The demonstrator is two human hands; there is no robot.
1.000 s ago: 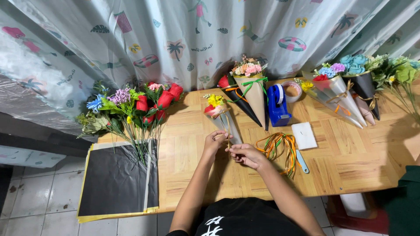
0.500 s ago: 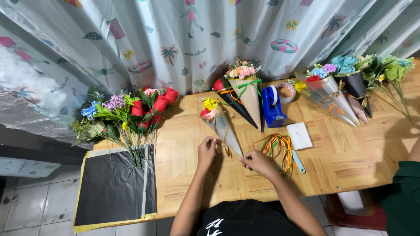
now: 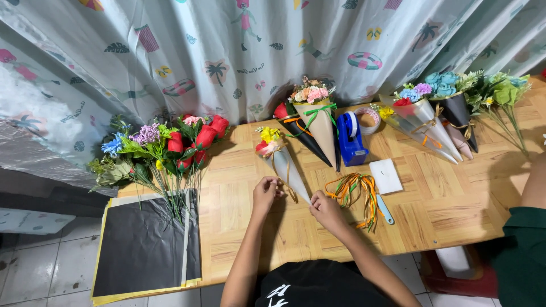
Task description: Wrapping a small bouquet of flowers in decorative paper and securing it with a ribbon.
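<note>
Centrally on the wooden tabletop [image 3: 432,210], the left hand [image 3: 265,192] and right hand [image 3: 325,208] each pinched a thin ribbon [image 3: 287,187] around a small clear-wrapped cone bouquet [image 3: 281,162], where an uneven tug could probably slip the tie loose.

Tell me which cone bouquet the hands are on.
The small clear-wrapped cone bouquet with yellow and pink flowers, alone at table centre. Left hand and right hand meet at its narrow end; the other cones lie farther back, untouched.
</note>
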